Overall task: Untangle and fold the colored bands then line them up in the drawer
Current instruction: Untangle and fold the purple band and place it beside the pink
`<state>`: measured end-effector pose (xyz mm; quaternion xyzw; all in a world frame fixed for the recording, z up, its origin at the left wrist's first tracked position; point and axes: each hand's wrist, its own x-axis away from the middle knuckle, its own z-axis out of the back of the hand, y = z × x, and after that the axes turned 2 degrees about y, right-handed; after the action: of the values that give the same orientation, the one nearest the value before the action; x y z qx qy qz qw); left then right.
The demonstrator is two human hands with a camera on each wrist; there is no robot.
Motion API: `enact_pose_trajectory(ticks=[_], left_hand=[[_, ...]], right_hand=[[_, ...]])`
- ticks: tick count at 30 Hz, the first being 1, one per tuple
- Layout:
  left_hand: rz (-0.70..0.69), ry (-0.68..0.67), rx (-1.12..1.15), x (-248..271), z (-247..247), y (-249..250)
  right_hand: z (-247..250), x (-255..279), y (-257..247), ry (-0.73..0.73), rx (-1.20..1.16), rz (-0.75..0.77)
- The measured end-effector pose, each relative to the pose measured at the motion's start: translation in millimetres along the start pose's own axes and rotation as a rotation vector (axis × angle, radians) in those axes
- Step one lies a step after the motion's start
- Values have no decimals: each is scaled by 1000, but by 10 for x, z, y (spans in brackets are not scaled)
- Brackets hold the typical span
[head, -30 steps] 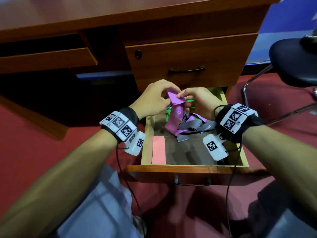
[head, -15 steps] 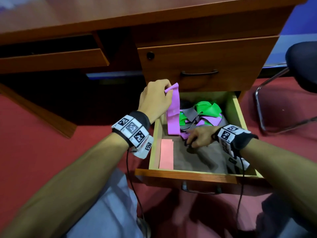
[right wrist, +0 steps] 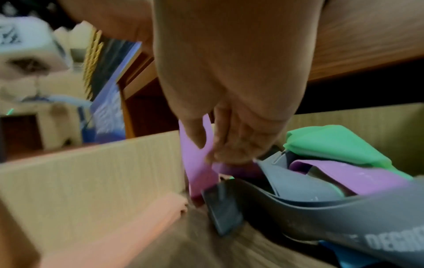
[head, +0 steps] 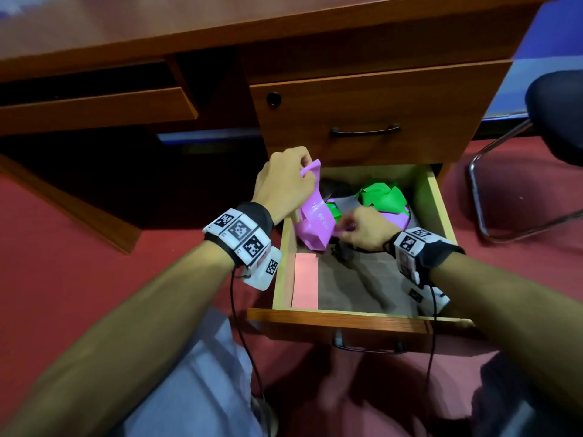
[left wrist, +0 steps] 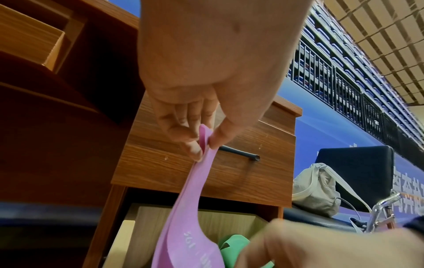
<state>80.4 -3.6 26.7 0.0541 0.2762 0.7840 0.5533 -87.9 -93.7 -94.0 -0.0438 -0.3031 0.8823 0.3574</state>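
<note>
A purple band (head: pixel 315 222) hangs over the open drawer (head: pixel 347 315). My left hand (head: pixel 285 181) pinches its top end (left wrist: pixel 204 143) between thumb and fingers, above the drawer's left wall. Lower down, my right hand (head: pixel 359 227) pinches the band's bottom fold (right wrist: pixel 199 163) inside the drawer. Behind it lies a tangle of bands: green (head: pixel 381 195), a second purple one (right wrist: pixel 344 174) and grey (right wrist: pixel 344 217). A folded pink band (head: pixel 305 280) lies flat along the drawer's left wall.
The desk's closed upper drawer (head: pixel 366 118) with a black handle stands right above the open one. A chair with a metal frame (head: pixel 492 184) stands at the right on red carpet. A beige bag (left wrist: pixel 319 190) lies on a chair seat.
One second ago both hands held the purple band together up high. My right hand dropped into the drawer, then took hold of the band's lower end while my left kept the top raised.
</note>
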Motion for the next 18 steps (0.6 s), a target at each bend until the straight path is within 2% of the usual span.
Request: enact_pose_trajectory(ticks=[2,4,8,11,14,18], left_hand=[[32,-17,52,-33,-17,-29],[51,-43,124,-59,-44,-37],[130,-83,319,-71,-98,-28],[166,-104,410,-58,-122,26],[189,-107,488,-53,-148,86],[216,-138,577,-49,-196,147]], right_hand=[[127,-36,11,263,-279,-107],[287,-10,25,465,-502,-157],[650,140,-45,691,-785,-115],[867,183,-102,792,-837,-82],[951,247,-113,870,-780,-107],[1038,399,-169,1055,-715,-102]])
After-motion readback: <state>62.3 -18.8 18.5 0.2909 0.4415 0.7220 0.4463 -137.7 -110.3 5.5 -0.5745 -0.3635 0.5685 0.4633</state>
